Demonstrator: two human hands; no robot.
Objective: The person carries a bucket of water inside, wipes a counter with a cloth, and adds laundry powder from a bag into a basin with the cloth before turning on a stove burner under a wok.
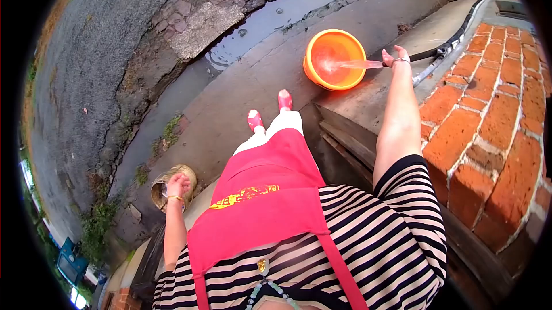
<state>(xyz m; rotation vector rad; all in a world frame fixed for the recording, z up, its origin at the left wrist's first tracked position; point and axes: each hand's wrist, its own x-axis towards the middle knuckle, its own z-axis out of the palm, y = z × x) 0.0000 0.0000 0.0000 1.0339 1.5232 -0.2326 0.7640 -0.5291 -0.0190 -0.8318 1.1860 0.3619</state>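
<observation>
My right hand (395, 57) is closed around the end of a black hose (428, 54) near the brick wall. Water (359, 64) streams from it to the left into an orange bucket (334, 83), where it churns. The bucket stands upright on the wet concrete. At the lower left, my left hand (178, 185) hangs above a worn, pale container (187, 173), with its fingers curled; whether anything is in them is too small to tell.
A brick wall (494, 114) rises on the right, with wooden boards (351, 140) at its foot. A water-filled gutter (253, 34) crosses behind the bucket. Broken paving (207, 28) and a gravel road (86, 68) lie beyond. My pink shoes (255, 119) are on the concrete.
</observation>
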